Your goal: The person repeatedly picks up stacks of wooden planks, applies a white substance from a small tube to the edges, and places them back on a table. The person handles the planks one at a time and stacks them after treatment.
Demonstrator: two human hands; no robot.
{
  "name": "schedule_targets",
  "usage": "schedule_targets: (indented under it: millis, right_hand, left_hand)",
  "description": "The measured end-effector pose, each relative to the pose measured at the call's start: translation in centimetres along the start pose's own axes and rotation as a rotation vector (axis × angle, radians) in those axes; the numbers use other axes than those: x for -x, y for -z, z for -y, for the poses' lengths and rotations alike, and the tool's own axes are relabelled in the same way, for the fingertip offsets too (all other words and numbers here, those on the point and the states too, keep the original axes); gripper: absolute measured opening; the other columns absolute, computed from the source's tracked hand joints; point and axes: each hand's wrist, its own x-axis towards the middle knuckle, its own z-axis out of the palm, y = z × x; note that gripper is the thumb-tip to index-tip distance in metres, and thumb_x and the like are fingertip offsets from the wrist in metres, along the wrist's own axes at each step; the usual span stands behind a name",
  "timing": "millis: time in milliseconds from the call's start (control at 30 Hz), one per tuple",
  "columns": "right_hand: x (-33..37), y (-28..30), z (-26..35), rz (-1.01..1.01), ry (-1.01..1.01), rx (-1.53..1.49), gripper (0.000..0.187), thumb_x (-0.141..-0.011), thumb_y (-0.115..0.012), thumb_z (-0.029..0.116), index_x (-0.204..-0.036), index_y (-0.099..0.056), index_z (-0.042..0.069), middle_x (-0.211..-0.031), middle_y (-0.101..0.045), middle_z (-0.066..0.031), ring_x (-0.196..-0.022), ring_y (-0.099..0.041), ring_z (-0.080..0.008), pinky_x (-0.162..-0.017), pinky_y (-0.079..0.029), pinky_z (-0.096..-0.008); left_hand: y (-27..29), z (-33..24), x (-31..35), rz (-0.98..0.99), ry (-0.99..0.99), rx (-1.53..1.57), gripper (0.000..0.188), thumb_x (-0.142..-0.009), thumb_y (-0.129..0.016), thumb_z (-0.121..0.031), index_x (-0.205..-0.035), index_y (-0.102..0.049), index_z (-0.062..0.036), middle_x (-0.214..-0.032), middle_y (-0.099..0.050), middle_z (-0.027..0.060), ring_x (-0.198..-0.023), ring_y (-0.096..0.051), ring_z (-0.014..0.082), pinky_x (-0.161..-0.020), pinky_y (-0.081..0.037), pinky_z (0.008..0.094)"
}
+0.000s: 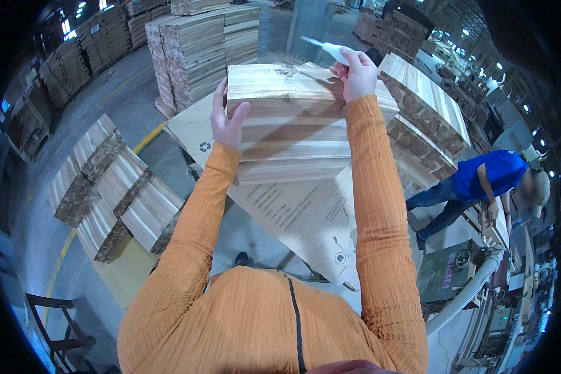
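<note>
A stack of thick wooden boards (299, 134) lies in front of me, its top board (262, 80) showing a knot on its upper face. My left hand (228, 119) grips the left end of the upper board, thumb on the near side and fingers around the end. Above the right part of the stack, my right hand (358, 70) is closed around a small white squeeze bottle (334, 51). The bottle's narrow nozzle points to the left and slightly up. Part of the bottle is hidden by my fingers.
Printed cardboard (293, 218) lies under the stack. Wooden blocks (115, 187) rest at left, and a tall board pile (202, 53) stands behind. More boards (427, 103) are stacked at right. A person in blue (489, 177) bends over a machine beyond a pale hose (470, 293).
</note>
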Motion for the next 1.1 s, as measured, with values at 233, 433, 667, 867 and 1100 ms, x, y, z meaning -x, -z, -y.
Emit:
schedule_targets:
  millis: [233, 433, 667, 867, 1100]
  right_hand:
    - [4.3, 4.5, 3.3, 0.143, -0.214, -0.594, 0.024, -0.083, -0.057, 0.019, -0.095, -0.053, 0.0, -0.086, -0.059, -0.0094, -0.073, -0.055, -0.017, -0.082, -0.046, -0.0385]
    - [18.7, 15.3, 2.9, -0.192, -0.228, -0.569, 0.019, -0.086, -0.053, 0.022, -0.098, -0.05, 0.007, -0.076, -0.048, -0.0006, -0.067, -0.047, -0.0124, -0.078, -0.045, -0.032]
    - [36.7, 26.0, -1.5, -0.644, -0.362, 0.18, 0.011, -0.083, -0.061, 0.015, -0.085, -0.051, 0.009, -0.068, -0.051, 0.002, -0.061, -0.05, -0.0086, -0.061, -0.044, -0.0244]
    - [44.9, 29.5, -4.2, -0.624, -0.219, 0.789, 0.013, -0.078, -0.064, 0.006, -0.078, -0.051, 0.003, -0.068, -0.051, 0.0022, -0.059, -0.045, -0.0048, -0.055, -0.037, -0.0204]
    - [43.9, 28.1, -5.9, -0.732, -0.184, 1.065, 0.02, -0.071, -0.067, 0.011, -0.079, -0.054, -0.002, -0.081, -0.052, -0.009, -0.071, -0.05, -0.0192, -0.065, -0.042, -0.0297]
  left_hand:
    - [0.5, 1.2, -0.5, -0.012, 0.023, -0.009, 0.063, -0.078, -0.063, -0.022, -0.13, -0.036, 0.0012, -0.118, -0.052, 0.0112, -0.109, -0.049, 0.0172, -0.091, -0.039, 0.0289]
    - [0.2, 1.6, -1.0, -0.009, 0.043, 0.014, 0.064, -0.079, -0.063, -0.024, -0.13, -0.036, 0.0025, -0.118, -0.052, 0.0112, -0.108, -0.049, 0.0167, -0.092, -0.038, 0.0289]
    - [0.1, 2.5, -1.1, -0.027, 0.049, -0.034, 0.063, -0.081, -0.061, -0.027, -0.13, -0.036, 0.0031, -0.118, -0.051, 0.0119, -0.105, -0.049, 0.0169, -0.09, -0.038, 0.0281]
    - [1.1, 3.8, -0.9, -0.082, -0.042, -0.226, 0.061, -0.082, -0.061, -0.028, -0.127, -0.038, 0.0058, -0.119, -0.049, 0.0129, -0.107, -0.047, 0.0186, -0.091, -0.037, 0.0284]
    - [0.4, 2.4, -0.2, -0.137, 0.091, -0.181, 0.066, -0.085, -0.058, -0.026, -0.13, -0.029, 0.0118, -0.127, -0.041, 0.0202, -0.111, -0.043, 0.0234, -0.094, -0.036, 0.0314]
